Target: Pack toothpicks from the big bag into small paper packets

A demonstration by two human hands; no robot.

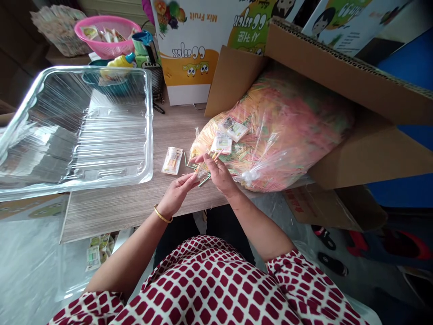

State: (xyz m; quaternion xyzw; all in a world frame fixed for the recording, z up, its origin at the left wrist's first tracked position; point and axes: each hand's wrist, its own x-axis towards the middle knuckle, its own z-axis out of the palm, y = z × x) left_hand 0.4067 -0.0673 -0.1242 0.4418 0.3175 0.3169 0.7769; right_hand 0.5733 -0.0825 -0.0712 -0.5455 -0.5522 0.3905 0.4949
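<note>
Near the table's (135, 205) front edge, the left grip (177, 193) pinches a small packet (202, 170); the right grip (218, 174) grasps thin sticks (215, 155) against it. More sticks fill the transparent bag (291, 140) spilling from the carton (338, 67). A table strip separates bag from plastic tray (108, 140).

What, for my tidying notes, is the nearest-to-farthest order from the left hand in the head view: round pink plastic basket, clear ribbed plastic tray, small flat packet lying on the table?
1. Small flat packet: just beyond the left hand.
2. Clear tray: farther left.
3. Pink basket: back left, behind the tray.
</note>
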